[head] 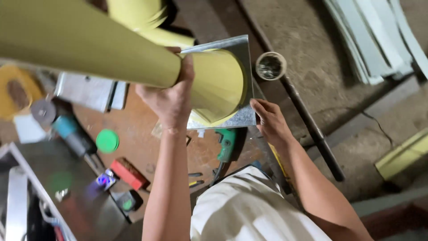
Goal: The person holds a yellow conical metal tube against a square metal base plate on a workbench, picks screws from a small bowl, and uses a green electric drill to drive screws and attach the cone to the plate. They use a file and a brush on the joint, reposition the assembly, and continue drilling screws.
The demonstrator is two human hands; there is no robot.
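Head view shows my left hand (pixel 171 96) wrapped around the end of a big yellow roll (pixel 89 44) that runs from the upper left of the frame toward the middle, fingers closed over its rim. The loose yellow sheet (pixel 218 85) coming off it lies curved over a square metal plate (pixel 243 117) at the centre. My right hand (pixel 269 120) rests at the plate's lower right corner, fingers stretched out flat and pressing its edge, not clamped around anything.

To do this well, I judge that the roll should stay square to the plate's edges so the sheet goes down straight, with my right hand pinning the plate so it cannot slide on the rusty bench (pixel 147 147). Even pressure should help avoid creases.

Below the plate lies a green-handled drill (pixel 225 145); a grinder (pixel 67 127), a green disc (pixel 107 141) and a red block (pixel 128 173) sit at the lower left. A tape roll (pixel 270 66) stands just right of the plate's upper edge.
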